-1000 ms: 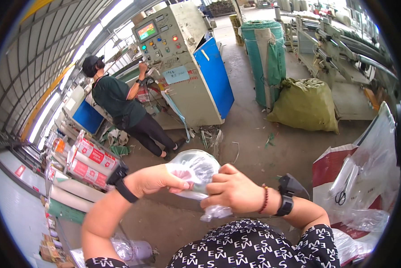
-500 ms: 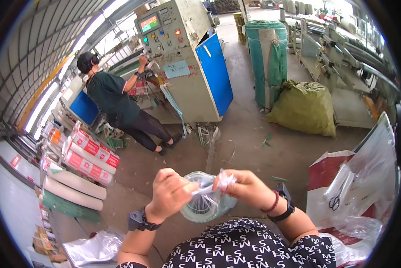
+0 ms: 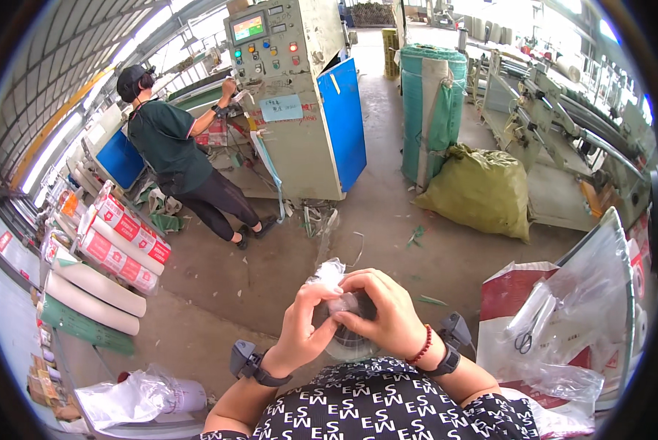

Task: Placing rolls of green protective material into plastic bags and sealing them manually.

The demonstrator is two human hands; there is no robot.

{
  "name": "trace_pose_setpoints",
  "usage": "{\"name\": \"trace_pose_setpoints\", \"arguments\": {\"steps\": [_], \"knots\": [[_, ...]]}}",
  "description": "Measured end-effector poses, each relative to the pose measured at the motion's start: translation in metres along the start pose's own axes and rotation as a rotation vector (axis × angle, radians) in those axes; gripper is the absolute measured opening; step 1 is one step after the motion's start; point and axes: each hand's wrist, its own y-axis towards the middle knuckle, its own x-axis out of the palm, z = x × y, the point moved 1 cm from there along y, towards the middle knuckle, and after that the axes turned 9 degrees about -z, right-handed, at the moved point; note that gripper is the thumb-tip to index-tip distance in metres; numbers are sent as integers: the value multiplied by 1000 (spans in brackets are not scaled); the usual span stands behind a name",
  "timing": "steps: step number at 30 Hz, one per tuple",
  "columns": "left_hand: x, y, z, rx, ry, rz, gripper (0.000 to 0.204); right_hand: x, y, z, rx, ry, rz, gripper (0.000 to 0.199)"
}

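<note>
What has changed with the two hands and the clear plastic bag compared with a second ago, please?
The left hand and right hand have moved closer together. The bunched end of the clear plastic bag, which stuck out toward the body below the right hand, now points away from the body, by the left hand. Both hands still hold the bag; the co-worker still stands beside the control cabinet.

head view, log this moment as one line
left hand: touching bunched plastic | right hand: pinching same plastic | beneath: round object, partly hidden | right side: scissors
</note>
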Motion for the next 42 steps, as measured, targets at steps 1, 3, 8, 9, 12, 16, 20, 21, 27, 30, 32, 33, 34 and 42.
{"name": "trace_pose_setpoints", "arguments": {"steps": [1,3,8,9,12,16,20,21,27,30,32,33,34,42], "knots": [[-2,3,-1,79,71,-87,43,-5,-1,3,0,-5,3,29],[-5,9,8,142,165,-101,39,-12,-3,9,51,121,-156,33],[0,12,13,151,246,-41,33,-5,0,-2,63,-192,-99,20],[4,12,15,174,284,-17,36,-3,0,-4,60,-193,-101,20],[15,10,19,135,288,87,39,0,4,1,-50,-214,72,22],[19,1,20,27,266,240,43,2,7,2,-141,-225,56,22],[14,-3,21,-67,260,297,44,15,-1,5,-24,17,-1,22],[13,-5,23,-73,263,312,44,18,-3,6,76,141,-42,21],[0,-11,29,-79,202,263,31,3,9,8,279,954,-595,29],[-4,-11,34,-99,136,233,24,2,14,4,245,967,-668,35],[-6,-12,37,-138,48,272,21,7,13,7,186,935,-679,36],[-7,-14,38,-139,49,284,21,10,11,7,127,906,-677,38],[-9,-18,38,-204,-13,269,20,16,8,5,106,842,-615,40],[-26,-44,32,-203,139,240,18,40,7,-12,-146,58,-226,24]]}}
